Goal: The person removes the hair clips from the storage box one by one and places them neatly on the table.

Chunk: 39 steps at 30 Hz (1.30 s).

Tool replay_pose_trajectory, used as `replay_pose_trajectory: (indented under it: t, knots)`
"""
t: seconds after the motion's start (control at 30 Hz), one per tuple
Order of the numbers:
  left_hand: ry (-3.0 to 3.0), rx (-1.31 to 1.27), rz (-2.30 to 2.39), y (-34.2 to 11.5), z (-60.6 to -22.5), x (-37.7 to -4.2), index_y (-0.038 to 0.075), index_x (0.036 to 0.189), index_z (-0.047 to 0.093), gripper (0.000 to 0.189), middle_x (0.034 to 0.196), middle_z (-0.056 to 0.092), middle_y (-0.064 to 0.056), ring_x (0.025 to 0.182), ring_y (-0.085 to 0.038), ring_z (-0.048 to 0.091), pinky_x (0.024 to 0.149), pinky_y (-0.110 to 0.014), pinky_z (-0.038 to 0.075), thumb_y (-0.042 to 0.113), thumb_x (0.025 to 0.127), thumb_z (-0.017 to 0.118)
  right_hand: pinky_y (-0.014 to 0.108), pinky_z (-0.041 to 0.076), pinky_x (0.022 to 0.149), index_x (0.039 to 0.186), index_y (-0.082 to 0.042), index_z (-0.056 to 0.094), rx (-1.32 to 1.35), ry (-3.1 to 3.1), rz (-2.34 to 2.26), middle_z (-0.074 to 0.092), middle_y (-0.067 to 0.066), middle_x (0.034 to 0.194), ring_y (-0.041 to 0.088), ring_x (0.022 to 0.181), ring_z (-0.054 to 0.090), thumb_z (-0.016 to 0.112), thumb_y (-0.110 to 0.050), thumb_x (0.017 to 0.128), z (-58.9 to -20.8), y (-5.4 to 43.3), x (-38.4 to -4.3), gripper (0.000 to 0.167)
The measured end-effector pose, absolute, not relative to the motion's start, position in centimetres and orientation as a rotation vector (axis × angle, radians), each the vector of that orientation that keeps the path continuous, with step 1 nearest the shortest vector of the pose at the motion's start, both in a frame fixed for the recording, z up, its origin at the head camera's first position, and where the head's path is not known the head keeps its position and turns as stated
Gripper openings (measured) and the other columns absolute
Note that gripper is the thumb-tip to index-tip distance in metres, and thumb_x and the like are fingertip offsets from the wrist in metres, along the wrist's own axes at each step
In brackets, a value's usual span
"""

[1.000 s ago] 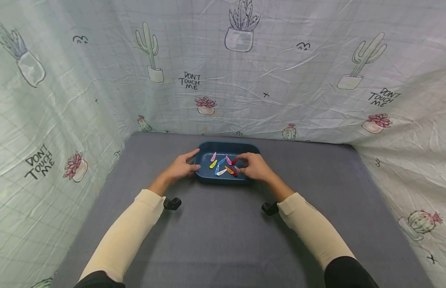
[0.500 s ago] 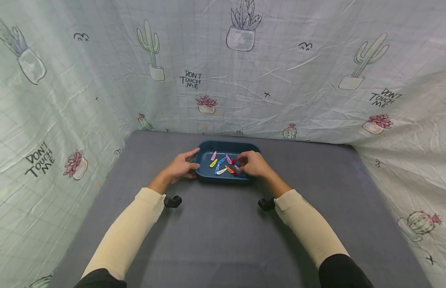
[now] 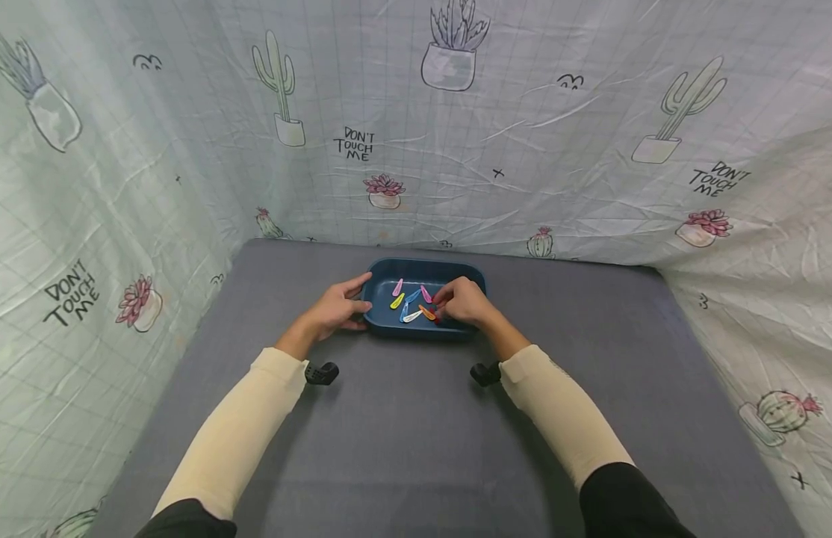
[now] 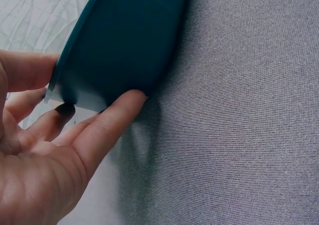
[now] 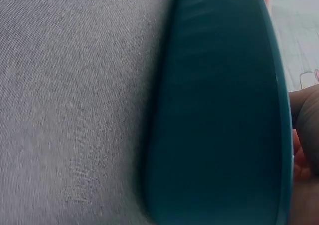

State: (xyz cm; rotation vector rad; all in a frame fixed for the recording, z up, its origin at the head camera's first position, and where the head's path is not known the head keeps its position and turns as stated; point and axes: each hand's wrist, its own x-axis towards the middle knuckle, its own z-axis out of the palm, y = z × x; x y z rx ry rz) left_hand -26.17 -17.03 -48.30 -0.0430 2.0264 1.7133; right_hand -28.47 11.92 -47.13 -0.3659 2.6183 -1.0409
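Note:
A dark blue tray (image 3: 423,334) stands on the table, with several snap hair clips inside. They include a yellow clip (image 3: 397,301), a white clip (image 3: 412,317), an orange clip (image 3: 426,313) and a pink clip (image 3: 398,287). My left hand (image 3: 334,308) holds the tray's left end, thumb at the rim and other fingers against the outer wall (image 4: 124,40). Over the right end, my right hand (image 3: 466,302) reaches in, fingertips drawn together beside another pink clip (image 3: 426,294). I cannot tell whether they pinch a clip; a bit of red (image 3: 438,320) shows beneath.
Grey cloth covers the table (image 3: 402,433). A pale curtain (image 3: 523,142) printed with cacti hangs behind and along both sides. Each wrist carries a small black camera, seen on the left camera (image 3: 322,373) and the right camera (image 3: 485,374).
My right hand has shifted slightly left over the tray and its fingertips have come together, covering a red clip that showed between them earlier. My left hand stays on the tray.

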Motion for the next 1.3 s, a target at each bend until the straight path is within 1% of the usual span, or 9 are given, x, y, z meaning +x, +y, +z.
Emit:
replay_pose_trajectory:
  t: [0.07, 0.17, 0.3, 0.5, 0.6, 0.73, 1.0, 1.13, 1.3]
  knots:
    - [2.019, -0.042, 1.717, -17.0, -48.2, -26.2, 0.029, 0.168, 0.022, 0.08, 0.177, 0.013, -0.011, 0.146, -0.043, 0.047, 0.104, -0.061, 0.054, 0.0, 0.103, 0.057, 0.028, 0.052, 0.075, 0.1, -0.001, 0.082, -0.35, 2.614, -1.041, 0.077, 0.011, 0.095, 0.021, 0.089, 0.062, 0.08, -0.004, 0.086, -47.2, 11.6, -28.5, 0.014]
    - [2.009, -0.036, 1.724, -17.1, -48.2, -26.1, 0.027, 0.168, 0.02, 0.08, 0.177, 0.011, -0.011, 0.148, -0.043, 0.045, 0.104, -0.062, 0.053, -0.001, 0.103, 0.056, 0.034, 0.054, 0.083, 0.095, -0.002, 0.083, -0.321, 2.613, -1.043, 0.079, 0.012, 0.098, 0.024, 0.095, 0.063, 0.08, -0.003, 0.086, -47.5, 11.3, -28.6, 0.01]
    - [2.006, -0.039, 1.721, -17.1, -48.1, -26.1, 0.027, 0.168, 0.02, 0.08, 0.177, 0.01, -0.01, 0.149, -0.043, 0.043, 0.104, -0.062, 0.053, -0.001, 0.103, 0.056, 0.043, 0.055, 0.097, 0.093, -0.004, 0.084, -0.251, 2.607, -1.055, 0.08, 0.013, 0.103, 0.026, 0.103, 0.064, 0.081, -0.004, 0.085, -47.7, 10.9, -28.6, 0.008]
    - [2.007, -0.053, 1.716, -17.2, -47.9, -26.0, 0.027, 0.168, 0.019, 0.08, 0.177, 0.009, -0.011, 0.151, -0.043, 0.041, 0.105, -0.063, 0.052, 0.0, 0.103, 0.057, 0.047, 0.052, 0.105, 0.09, -0.004, 0.084, -0.151, 2.597, -1.069, 0.079, 0.014, 0.112, 0.028, 0.111, 0.062, 0.082, -0.003, 0.084, -48.0, 10.3, -28.8, 0.007]
    - [2.009, -0.067, 1.707, -17.2, -47.8, -26.0, 0.03, 0.168, 0.02, 0.08, 0.177, 0.01, -0.01, 0.15, -0.042, 0.042, 0.105, -0.062, 0.052, 0.001, 0.103, 0.057, 0.048, 0.052, 0.106, 0.09, -0.005, 0.085, -0.117, 2.582, -1.074, 0.078, 0.014, 0.116, 0.029, 0.113, 0.061, 0.082, -0.004, 0.084, -48.2, 10.2, -29.0, 0.006]
    - [2.017, -0.064, 1.694, -17.1, -47.8, -26.1, 0.031, 0.168, 0.02, 0.08, 0.177, 0.011, -0.01, 0.149, -0.041, 0.045, 0.106, -0.061, 0.053, 0.002, 0.103, 0.058, 0.046, 0.051, 0.107, 0.088, -0.005, 0.084, -0.063, 2.581, -1.089, 0.078, 0.014, 0.116, 0.029, 0.113, 0.06, 0.085, -0.006, 0.082, -48.5, 10.2, -29.3, 0.007]
    - [2.009, -0.067, 1.694, -17.0, -47.8, -26.3, 0.03, 0.168, 0.019, 0.08, 0.177, 0.011, -0.01, 0.149, -0.042, 0.044, 0.106, -0.061, 0.052, 0.001, 0.104, 0.057, 0.047, 0.05, 0.11, 0.088, -0.006, 0.084, -0.032, 2.555, -1.084, 0.076, 0.014, 0.118, 0.028, 0.115, 0.06, 0.087, -0.009, 0.082, -48.7, 10.2, -29.6, 0.007]
    - [2.003, -0.066, 1.703, -17.0, -47.9, -26.3, 0.031, 0.168, 0.02, 0.08, 0.177, 0.011, -0.01, 0.15, -0.041, 0.043, 0.106, -0.061, 0.052, 0.001, 0.104, 0.058, 0.044, 0.051, 0.107, 0.086, -0.007, 0.084, -0.004, 2.571, -1.087, 0.078, 0.012, 0.114, 0.027, 0.111, 0.061, 0.087, -0.009, 0.081, -48.8, 10.1, -29.7, 0.006]
    - [1.999, -0.067, 1.705, -17.0, -47.8, -26.2, 0.031, 0.168, 0.02, 0.08, 0.177, 0.011, -0.009, 0.15, -0.04, 0.042, 0.106, -0.061, 0.052, 0.001, 0.104, 0.057, 0.041, 0.051, 0.101, 0.086, -0.007, 0.084, 0.023, 2.567, -1.1, 0.077, 0.011, 0.111, 0.026, 0.105, 0.06, 0.089, -0.01, 0.08, -49.1, 10.0, -29.9, 0.008]
